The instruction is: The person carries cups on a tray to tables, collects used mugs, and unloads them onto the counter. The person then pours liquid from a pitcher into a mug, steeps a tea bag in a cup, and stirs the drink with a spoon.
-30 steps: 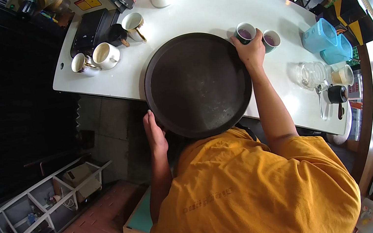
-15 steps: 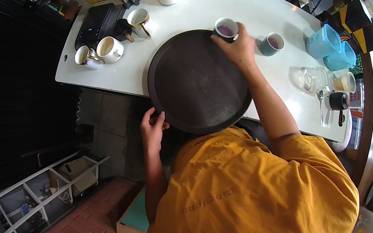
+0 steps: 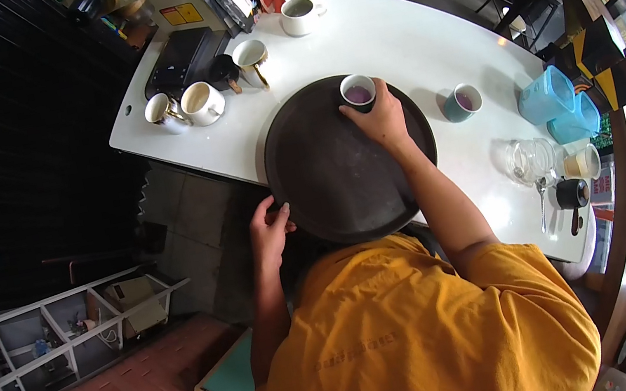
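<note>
A round dark tray lies on the white table, its near part reaching past the edge toward my body. My right hand is closed round a small cup with purple residue inside, over the tray's far right part. Whether the cup's base touches the tray I cannot tell. At the tray's left rim is my left hand, its fingers curled and the thumb close to the rim; it is unclear whether they grip it. A similar teal cup stands on the table to the right.
Several white mugs stand at the left beside a black scale. To the right are blue containers, a clear glass jar, a spoon and a black-handled portafilter. A metal rack lies low at the left.
My right hand has carried the cup leftward, from the tray's far right rim to a place further over the tray. The camera view has shifted slightly. My left hand stays at the rim.
</note>
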`<state>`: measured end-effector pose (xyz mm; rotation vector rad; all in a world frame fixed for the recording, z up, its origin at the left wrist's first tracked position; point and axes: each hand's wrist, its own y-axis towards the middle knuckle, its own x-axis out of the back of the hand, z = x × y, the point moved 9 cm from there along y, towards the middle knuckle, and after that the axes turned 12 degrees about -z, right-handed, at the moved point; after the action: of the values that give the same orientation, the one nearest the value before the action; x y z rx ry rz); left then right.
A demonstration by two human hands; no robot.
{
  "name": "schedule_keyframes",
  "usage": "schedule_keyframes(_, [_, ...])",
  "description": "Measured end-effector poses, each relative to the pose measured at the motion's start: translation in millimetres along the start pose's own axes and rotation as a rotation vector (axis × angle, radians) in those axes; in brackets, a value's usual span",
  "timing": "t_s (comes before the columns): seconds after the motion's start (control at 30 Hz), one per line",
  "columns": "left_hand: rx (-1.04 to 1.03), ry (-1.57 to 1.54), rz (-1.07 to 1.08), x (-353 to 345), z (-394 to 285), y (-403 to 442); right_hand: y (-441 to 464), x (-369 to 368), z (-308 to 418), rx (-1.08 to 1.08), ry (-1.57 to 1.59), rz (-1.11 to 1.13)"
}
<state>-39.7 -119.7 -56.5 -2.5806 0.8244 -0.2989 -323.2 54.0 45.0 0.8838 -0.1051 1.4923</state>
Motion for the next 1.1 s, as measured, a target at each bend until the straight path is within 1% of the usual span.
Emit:
schedule_keyframes(0.07, [0.012, -0.004, 0.021, -0.4, 1.5, 3.0, -0.7, -1.2, -2.2, -0.031, 0.041, 0.027])
schedule_keyframes(0.13, [0.022, 0.002, 0.03, -0.2, 3.5, 1.9, -2.2, 3.7, -1.3, 0.009, -0.016, 0.014])
schedule_keyframes(0.2, [0.026, -0.008, 0.02, 0.7, 3.5, 2.3, -3.6, 22.4, 3.9, 0.096, -0.068, -0.056])
schedule_keyframes(0.27, [0.031, -0.013, 0.02, 0.4, 2.9, 1.7, 2.2, 52.9, 1.2, -0.087, -0.026, -0.042])
schedule_keyframes(0.3, [0.045, -0.008, 0.005, 1.3, 3.6, 1.1, 6.8, 77.5, 0.9, -0.038, 0.016, -0.168])
schedule_keyframes(0.37, [0.064, 0.002, -0.003, -1.1, 0.8, 0.8, 11.7, 124.7, -10.0, 0.086, -0.14, -0.421])
schedule_keyframes(0.4, [0.066, 0.004, 0.008, -3.8, 0.5, 1.7, 14.9, 139.6, -31.0, 0.002, -0.172, -0.439])
schedule_keyframes(0.47, [0.069, 0.003, 0.031, -8.2, -0.5, 3.2, 14.4, 164.1, -54.2, 0.017, -0.479, -0.54])
schedule_keyframes(0.5, [0.069, 0.008, 0.04, -10.6, -1.0, 4.6, 13.0, 168.1, -64.0, 0.011, -0.486, -0.545])
schedule_keyframes(0.57, [0.068, 0.009, 0.043, -15.6, -1.5, 7.5, 11.2, 167.5, -90.8, -0.086, -0.687, -0.443])
schedule_keyframes(0.6, [0.07, 0.014, 0.05, -19.0, -2.6, 7.3, 10.4, 170.1, -100.4, -0.092, -0.693, -0.444])
schedule_keyframes(0.67, [0.07, 0.032, 0.041, -22.9, -6.0, 7.3, 9.8, 152.8, -135.4, -0.253, -0.414, -0.214])
schedule_keyframes(0.7, [0.074, 0.037, 0.041, -24.7, -5.4, 8.7, 9.3, 152.0, -138.0, -0.285, -0.329, -0.198])
schedule_keyframes(0.77, [0.078, 0.014, 0.058, -27.5, -3.4, 10.6, 8.8, 152.7, -136.8, -0.302, -0.297, -0.2])
schedule_keyframes(0.83, [0.073, 0.012, 0.046, -29.7, -2.8, 12.2, 10.1, 153.4, -128.4, -0.308, -0.264, -0.197])
schedule_keyframes(0.93, [0.073, 0.004, 0.031, -32.2, -2.9, 11.1, 8.1, 158.5, -100.3, -0.247, -0.256, -0.217])
schedule_keyframes(1.03, [0.053, 0.004, 0.018, -29.2, -1.1, 11.2, 0.9, 154.2, -68.7, -0.196, -0.231, -0.144])
schedule_keyframes(1.1, [0.058, -0.002, 0.057, -32.2, -0.5, 9.2, -7.4, 139.9, -46.9, -0.158, -0.14, -0.042])
